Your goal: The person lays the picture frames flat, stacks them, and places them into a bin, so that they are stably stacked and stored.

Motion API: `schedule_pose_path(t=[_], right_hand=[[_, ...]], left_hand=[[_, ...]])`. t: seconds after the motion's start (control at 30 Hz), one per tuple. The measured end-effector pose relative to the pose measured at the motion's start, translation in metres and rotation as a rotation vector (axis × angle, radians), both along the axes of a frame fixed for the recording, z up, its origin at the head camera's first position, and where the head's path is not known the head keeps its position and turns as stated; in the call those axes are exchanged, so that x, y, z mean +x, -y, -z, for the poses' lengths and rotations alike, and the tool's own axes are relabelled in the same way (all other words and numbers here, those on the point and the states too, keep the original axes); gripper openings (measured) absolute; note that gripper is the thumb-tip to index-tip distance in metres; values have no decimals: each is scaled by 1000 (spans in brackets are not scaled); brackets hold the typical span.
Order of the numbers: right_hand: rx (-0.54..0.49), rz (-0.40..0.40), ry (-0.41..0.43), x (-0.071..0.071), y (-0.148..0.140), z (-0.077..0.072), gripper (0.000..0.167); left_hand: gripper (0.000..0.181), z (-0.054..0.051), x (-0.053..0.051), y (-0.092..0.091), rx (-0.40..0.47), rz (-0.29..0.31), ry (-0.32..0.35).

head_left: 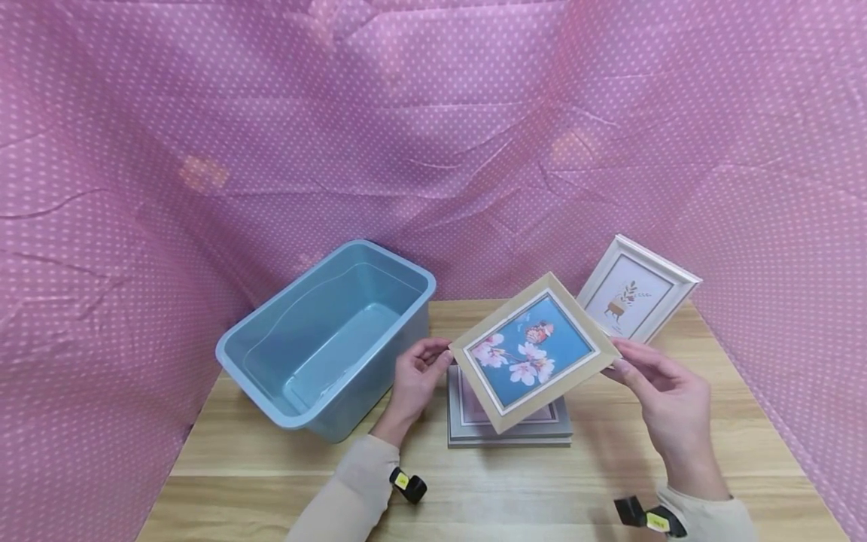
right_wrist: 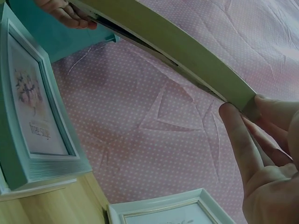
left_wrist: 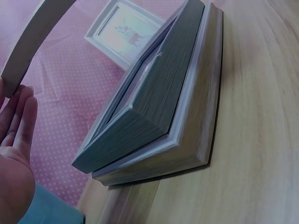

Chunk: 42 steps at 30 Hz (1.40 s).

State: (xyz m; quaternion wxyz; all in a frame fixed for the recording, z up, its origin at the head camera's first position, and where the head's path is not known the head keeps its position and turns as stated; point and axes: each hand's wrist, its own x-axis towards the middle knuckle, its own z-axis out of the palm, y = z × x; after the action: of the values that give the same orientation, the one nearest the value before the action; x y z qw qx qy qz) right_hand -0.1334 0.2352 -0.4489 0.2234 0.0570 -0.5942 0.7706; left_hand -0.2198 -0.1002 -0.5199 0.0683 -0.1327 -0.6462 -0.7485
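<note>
A picture frame [head_left: 531, 354] with a beige border and a print of pink blossoms on blue is held tilted above the table. My left hand [head_left: 418, 380] pinches its left corner, and my right hand [head_left: 673, 403] pinches the right corner between thumb and fingers. In the right wrist view the beige frame [right_wrist: 187, 58] shows edge-on, with the right hand [right_wrist: 271, 154] at its near end. Beneath it lies a stack of frames, topped by a grey one [head_left: 508, 430]; the left wrist view shows this grey frame [left_wrist: 149, 102] resting slightly askew on a lighter frame [left_wrist: 196, 116].
A blue plastic bin [head_left: 325, 339] stands at the left with nothing inside. Behind the held frame, a white frame [head_left: 637, 290] with a potted-plant print stands leaning at the back right. Pink dotted cloth [head_left: 433, 150] hangs around the wooden table [head_left: 745, 452].
</note>
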Motion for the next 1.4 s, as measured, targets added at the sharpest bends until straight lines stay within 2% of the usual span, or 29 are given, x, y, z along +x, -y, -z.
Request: schedule_pose_path(t=[0.13, 0.37, 0.6, 0.8, 0.93, 1.17, 1.4], right_hand=[[20, 10, 11, 3, 0, 5, 24], [169, 84, 64, 7, 2, 11, 24], [242, 119, 65, 12, 3, 16, 21], [349, 177, 112, 16, 6, 19, 19], [354, 181, 157, 19, 7, 21, 19], [334, 205, 166, 22, 12, 33, 18], [368, 232, 180, 23, 22, 46, 19]], left_hand=[[24, 0, 0, 0, -18, -38, 15], [24, 0, -1, -1, -13, -98, 35], [26, -2, -3, -1, -31, -122, 55], [34, -5, -2, 1, -142, -86, 95], [38, -6, -1, 2, -222, -40, 80], [46, -7, -3, 4, -304, 32, 29], [52, -8, -5, 6, -365, 51, 59]])
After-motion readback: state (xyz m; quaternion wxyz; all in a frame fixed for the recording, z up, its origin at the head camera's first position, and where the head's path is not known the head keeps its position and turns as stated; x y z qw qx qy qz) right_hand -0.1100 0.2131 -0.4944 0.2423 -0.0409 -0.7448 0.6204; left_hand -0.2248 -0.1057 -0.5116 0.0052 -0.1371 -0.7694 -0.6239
